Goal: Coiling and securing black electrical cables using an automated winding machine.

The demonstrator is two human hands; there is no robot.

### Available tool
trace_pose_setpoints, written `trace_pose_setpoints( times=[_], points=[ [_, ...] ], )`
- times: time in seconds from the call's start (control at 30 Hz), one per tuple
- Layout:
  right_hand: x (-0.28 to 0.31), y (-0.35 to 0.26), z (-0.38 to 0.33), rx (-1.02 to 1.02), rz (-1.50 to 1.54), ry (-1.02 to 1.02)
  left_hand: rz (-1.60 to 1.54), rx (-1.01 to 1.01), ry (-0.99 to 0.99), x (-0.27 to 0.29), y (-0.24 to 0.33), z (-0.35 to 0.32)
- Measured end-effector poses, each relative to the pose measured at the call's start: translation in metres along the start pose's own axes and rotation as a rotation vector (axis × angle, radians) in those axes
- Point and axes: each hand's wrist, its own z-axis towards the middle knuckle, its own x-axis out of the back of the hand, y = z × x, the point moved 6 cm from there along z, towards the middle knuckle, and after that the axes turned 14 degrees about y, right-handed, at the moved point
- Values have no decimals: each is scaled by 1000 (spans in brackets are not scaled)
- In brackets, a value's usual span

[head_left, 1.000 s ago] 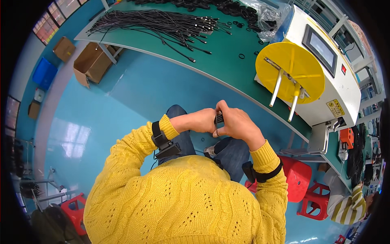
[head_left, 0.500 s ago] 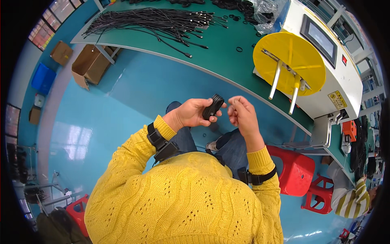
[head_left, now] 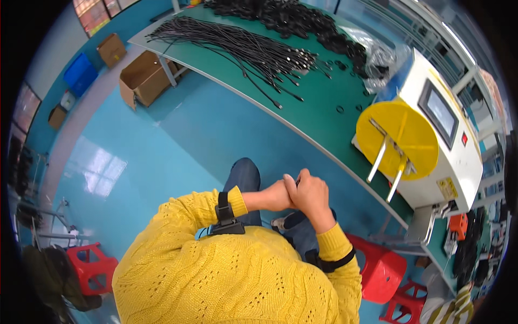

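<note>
My left hand (head_left: 274, 197) and my right hand (head_left: 312, 195) are pressed together over my lap, in front of my yellow sweater. A small black object (head_left: 296, 181) peeks out between them at the top, and both hands are closed around it. Most of the object is hidden by my fingers. Each wrist carries a black strap. My jeans-clad knee (head_left: 245, 173) shows just beyond my left hand.
A green workbench (head_left: 318, 116) runs diagonally ahead, with a bundle of black cables (head_left: 237, 46) on it and a white machine (head_left: 450, 146) with a yellow disc (head_left: 402, 132). Open cardboard boxes (head_left: 143, 78) stand on the blue floor to the left. Red stools (head_left: 380, 275) are at my right.
Half a second ago my hands were apart and raised, the left one holding the black object. They have dropped back toward my lap and closed together around it.
</note>
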Motion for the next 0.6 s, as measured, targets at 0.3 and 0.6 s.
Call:
trace_pose_setpoints(
  times=[0.3, 0.6],
  points=[
    [-112, 54, -50, -58, 197, -251, -233, 906, -617, -29, -62, -60],
    [-116, 115, -116, -618, 509, -613, 313, -492, -67, 206, -31, 196]
  ],
)
